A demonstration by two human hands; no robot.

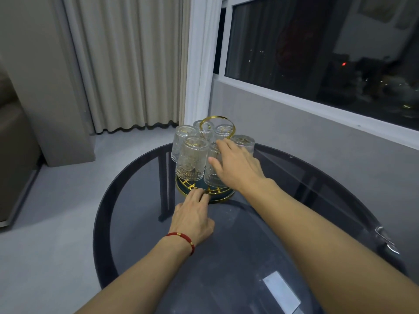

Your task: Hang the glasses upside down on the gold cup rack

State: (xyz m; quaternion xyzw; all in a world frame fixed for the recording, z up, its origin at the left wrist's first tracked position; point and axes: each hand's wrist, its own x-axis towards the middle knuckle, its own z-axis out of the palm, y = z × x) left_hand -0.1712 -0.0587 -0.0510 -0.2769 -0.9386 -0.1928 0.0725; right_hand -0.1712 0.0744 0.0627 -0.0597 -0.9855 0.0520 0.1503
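The gold cup rack (205, 193) stands on the dark glass table (260, 234) toward twelve o'clock from the person, and six ribbed glasses (192, 157) already hang upside down around its ring handle, with no loose glass in view, so the job looks all but done. The right hand (235, 165) lies open-fingered against the glass at the rack's four o'clock (214, 172), touching rather than gripping it, perhaps settling it. The left hand (192, 215) grips nothing, its fingertips (197, 193) pressing the base rim at six o'clock.
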